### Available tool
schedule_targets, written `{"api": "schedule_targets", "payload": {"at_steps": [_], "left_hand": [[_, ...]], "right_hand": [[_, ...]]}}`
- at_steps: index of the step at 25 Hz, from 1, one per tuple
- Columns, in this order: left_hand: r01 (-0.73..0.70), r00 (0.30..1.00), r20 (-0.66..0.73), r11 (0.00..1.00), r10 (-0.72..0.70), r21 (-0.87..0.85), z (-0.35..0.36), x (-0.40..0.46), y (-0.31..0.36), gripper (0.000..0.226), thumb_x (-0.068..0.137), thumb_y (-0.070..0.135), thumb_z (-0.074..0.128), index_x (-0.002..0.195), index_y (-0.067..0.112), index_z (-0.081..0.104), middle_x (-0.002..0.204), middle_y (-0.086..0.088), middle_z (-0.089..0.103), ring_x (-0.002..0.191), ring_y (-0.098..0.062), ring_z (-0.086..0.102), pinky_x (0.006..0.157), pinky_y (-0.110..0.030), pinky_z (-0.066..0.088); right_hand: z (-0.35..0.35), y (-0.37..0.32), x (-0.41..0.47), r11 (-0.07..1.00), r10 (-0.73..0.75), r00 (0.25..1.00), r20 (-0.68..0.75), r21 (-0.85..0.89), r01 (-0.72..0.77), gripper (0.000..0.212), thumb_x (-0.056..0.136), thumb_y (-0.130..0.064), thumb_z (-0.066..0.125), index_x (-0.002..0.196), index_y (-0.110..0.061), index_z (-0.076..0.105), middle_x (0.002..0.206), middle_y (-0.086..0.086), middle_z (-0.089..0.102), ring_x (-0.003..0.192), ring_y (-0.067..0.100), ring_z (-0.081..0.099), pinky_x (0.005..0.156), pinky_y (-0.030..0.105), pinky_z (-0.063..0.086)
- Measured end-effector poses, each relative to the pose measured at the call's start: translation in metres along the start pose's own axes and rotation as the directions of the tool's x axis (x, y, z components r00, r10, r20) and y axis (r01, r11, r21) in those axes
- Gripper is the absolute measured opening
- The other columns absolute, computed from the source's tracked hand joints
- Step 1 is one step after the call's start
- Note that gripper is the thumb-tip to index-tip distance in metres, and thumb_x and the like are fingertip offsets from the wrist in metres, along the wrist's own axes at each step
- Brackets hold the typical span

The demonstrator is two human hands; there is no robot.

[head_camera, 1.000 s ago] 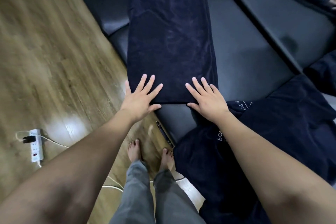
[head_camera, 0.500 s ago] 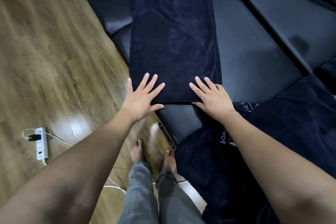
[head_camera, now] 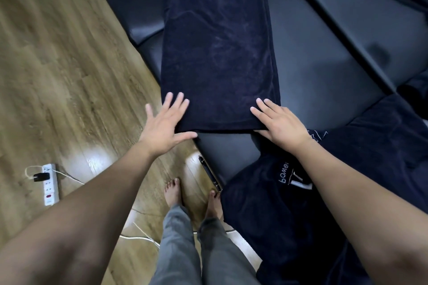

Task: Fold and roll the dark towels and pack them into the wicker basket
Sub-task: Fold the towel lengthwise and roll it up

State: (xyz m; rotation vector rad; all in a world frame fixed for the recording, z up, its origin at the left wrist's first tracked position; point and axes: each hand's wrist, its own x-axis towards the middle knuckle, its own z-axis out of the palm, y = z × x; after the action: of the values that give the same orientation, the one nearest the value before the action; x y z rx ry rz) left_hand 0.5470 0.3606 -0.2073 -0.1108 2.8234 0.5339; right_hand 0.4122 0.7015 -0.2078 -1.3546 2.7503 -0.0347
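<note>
Both hands, left hand [head_camera: 165, 122] and right hand [head_camera: 281, 121], lie flat, grip wide, on the folded towel's [head_camera: 217, 53] near edge; rolling it away comes next.

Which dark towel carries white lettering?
The crumpled dark navy towel under the right forearm; the long folded navy towel under both hands shows no lettering.

- My folded towel [head_camera: 217, 53] runs off the frame at twelve o'clock; its far end is cut off.
- The left hand [head_camera: 162, 122] is motion-blurred at the fingertips, so I can't tell whether it touches the towel's corner.
- The heap of dark cloth [head_camera: 278, 215] at five o'clock shows white lettering, partly hidden by my right forearm.
</note>
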Motion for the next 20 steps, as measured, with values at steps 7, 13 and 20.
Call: {"api": "schedule_targets", "payload": {"at_steps": [7, 13, 20], "left_hand": [[0.33, 0.918, 0.027, 0.726, -0.396, -0.603, 0.01, -0.017, 0.0, 0.08, 0.095, 0.056, 0.058, 0.156, 0.054, 0.006, 0.147, -0.006, 0.053, 0.126, -0.007, 0.055, 0.114, -0.038, 0.04], [0.323, 0.918, 0.108, 0.565, -0.381, -0.759, -0.003, -0.009, 0.02, 0.069, 0.107, 0.028, 0.044, 0.157, 0.052, 0.001, 0.154, 0.024, 0.034, 0.138, -0.018, 0.05, 0.114, -0.034, 0.039], [0.259, 0.816, 0.117, 0.176, -0.566, -0.95, -0.021, -0.01, 0.021, 0.035, 0.104, 0.006, 0.049, 0.129, 0.023, 0.067, 0.128, -0.007, 0.067, 0.066, -0.016, 0.058, 0.057, -0.021, 0.055]], "right_hand": [[-0.006, -0.024, -0.016, 0.81, 0.489, 0.871, 0.044, 0.347, -0.473, 0.058, 0.097, -0.048, 0.057, 0.15, -0.028, 0.046, 0.154, 0.005, 0.035, 0.127, 0.034, 0.043, 0.107, 0.051, 0.039], [-0.029, -0.035, 0.0, 0.406, 0.666, 0.676, 0.315, 0.608, -0.683, 0.07, 0.096, -0.031, 0.066, 0.156, -0.03, 0.03, 0.126, -0.006, 0.032, 0.101, 0.012, 0.046, 0.091, 0.03, 0.039], [-0.035, -0.026, 0.004, -0.155, 0.709, 0.576, 0.406, 0.887, -0.435, 0.06, 0.088, 0.015, 0.044, 0.125, -0.029, 0.062, 0.132, -0.008, 0.059, 0.112, 0.014, 0.063, 0.07, 0.024, 0.054]]}}
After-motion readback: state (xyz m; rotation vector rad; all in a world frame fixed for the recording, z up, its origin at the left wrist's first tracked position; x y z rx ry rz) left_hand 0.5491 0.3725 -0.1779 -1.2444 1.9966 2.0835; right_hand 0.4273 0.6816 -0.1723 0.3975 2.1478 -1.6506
